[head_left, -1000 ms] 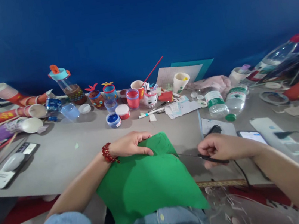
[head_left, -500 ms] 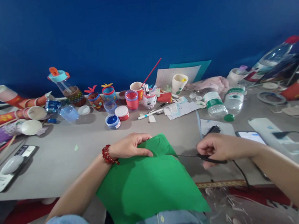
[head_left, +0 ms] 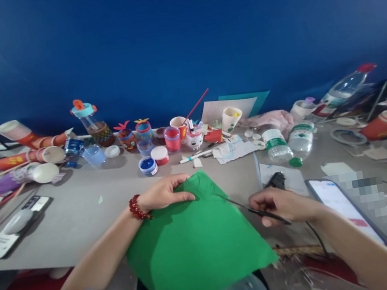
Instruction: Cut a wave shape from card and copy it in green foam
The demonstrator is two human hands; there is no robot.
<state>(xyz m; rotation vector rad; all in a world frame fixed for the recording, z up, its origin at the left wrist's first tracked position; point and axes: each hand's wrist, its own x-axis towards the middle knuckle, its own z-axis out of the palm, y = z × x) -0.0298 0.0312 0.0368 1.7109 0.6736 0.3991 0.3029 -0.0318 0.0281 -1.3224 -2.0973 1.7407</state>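
blue wall (head_left: 176,35) behind green sheet (head_left: 198,247) in grip of left hand (head_left: 162,193), scissors (head_left: 259,212) in right hand (head_left: 281,203)

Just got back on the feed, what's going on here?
The person's left hand grips a green sheet near its top corner. The right hand holds scissors with dark handles, their blades at the sheet's upper right edge. Beyond the sheet, an open jar of blue paint stands on the table.
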